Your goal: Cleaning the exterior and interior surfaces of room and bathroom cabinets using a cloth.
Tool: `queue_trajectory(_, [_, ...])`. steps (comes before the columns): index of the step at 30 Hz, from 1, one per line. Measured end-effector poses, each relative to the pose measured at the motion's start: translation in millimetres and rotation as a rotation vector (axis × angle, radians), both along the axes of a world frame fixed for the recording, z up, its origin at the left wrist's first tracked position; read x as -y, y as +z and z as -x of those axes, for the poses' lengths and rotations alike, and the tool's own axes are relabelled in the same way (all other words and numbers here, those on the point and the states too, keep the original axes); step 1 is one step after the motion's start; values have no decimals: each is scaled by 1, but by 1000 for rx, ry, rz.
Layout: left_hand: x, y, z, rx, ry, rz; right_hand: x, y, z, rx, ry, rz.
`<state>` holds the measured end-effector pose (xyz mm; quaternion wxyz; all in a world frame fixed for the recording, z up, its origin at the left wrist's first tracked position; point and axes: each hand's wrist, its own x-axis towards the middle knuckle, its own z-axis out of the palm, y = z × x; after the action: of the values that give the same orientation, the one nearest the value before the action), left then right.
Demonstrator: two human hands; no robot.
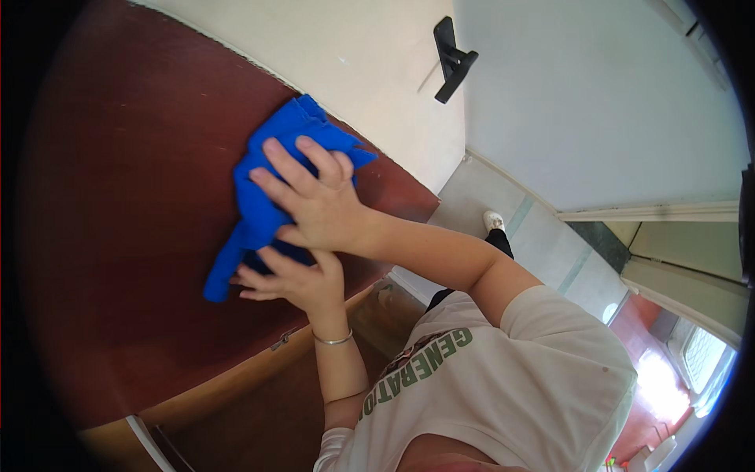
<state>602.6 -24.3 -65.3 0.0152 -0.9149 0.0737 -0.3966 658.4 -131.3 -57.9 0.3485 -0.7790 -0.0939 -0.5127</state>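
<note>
A bunched blue cloth (265, 194) lies against a dark red flat surface (135, 177), one corner reaching the surface's edge by the cream panel. My right hand (321, 203) presses on the cloth with spread, bent fingers, its thumb towards my left hand. Just below it, my left hand (295, 280), with a thin metal bangle on the wrist, has its fingers apart over the cloth's lower part. Its fingertips are beside a rolled end of the cloth (219, 280); whether they grip any of it is not clear.
A black lever handle (451, 62) sticks out from the cream panel (377, 65). A wooden edge with a small metal latch (282, 341) borders the red surface near my left arm. Grey floor (472, 183) and my white shoe (493, 220) show beyond; a bright window (702, 354) is at far right.
</note>
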Motion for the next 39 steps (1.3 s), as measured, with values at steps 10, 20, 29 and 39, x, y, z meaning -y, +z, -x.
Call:
queue_trajectory(10, [22,-62,14,-177,-57,-5,42,-107,29,-233,71,158])
queue_trajectory(20, [30,123,-38,423,-59,352,50,121,-19,203,150,211])
queue_trajectory(29, [20,10,-34,230,79,105,48,18,-5,138,136,303])
queue_trajectory(39, [-15,106,-31,447,23,234,9,98,-21,124,24,226])
